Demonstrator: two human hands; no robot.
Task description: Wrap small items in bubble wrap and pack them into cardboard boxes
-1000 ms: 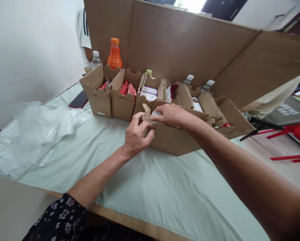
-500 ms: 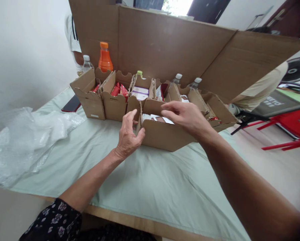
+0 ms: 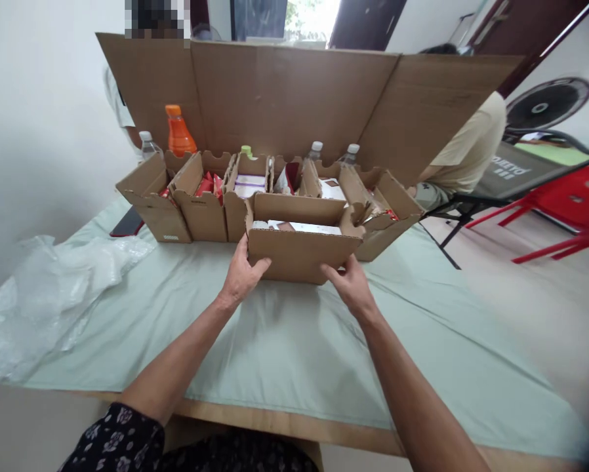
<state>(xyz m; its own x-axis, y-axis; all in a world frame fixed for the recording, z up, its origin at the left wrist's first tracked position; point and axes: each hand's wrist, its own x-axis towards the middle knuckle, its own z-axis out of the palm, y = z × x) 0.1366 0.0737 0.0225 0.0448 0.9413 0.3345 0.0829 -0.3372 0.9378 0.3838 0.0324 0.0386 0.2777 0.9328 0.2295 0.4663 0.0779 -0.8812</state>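
A long open cardboard box [image 3: 299, 257] sits crosswise before a row of similar boxes, with white packets [image 3: 307, 227] inside. At its left end my left hand [image 3: 243, 272] grips the side, thumb on the front face. My right hand [image 3: 351, 282] holds the lower right end, its thumb at the front and its other fingers partly hidden behind. Behind stand a box with red packets [image 3: 208, 185], a box with purple-edged white packs [image 3: 249, 183] and a box with a white packet [image 3: 332, 189].
Bubble wrap [image 3: 43, 295] lies at the left on the pale green cloth [image 3: 284, 354], near a dark flat object [image 3: 127, 223]. Behind the boxes are an orange bottle [image 3: 179, 134], several clear bottles and a tall cardboard panel [image 3: 294, 98]. Red chairs [image 3: 565, 196] and people are beyond.
My right hand has moved from above the box down to its right end. The box has turned to lie more squarely across the front, and both hands now hold it. The view has shifted.
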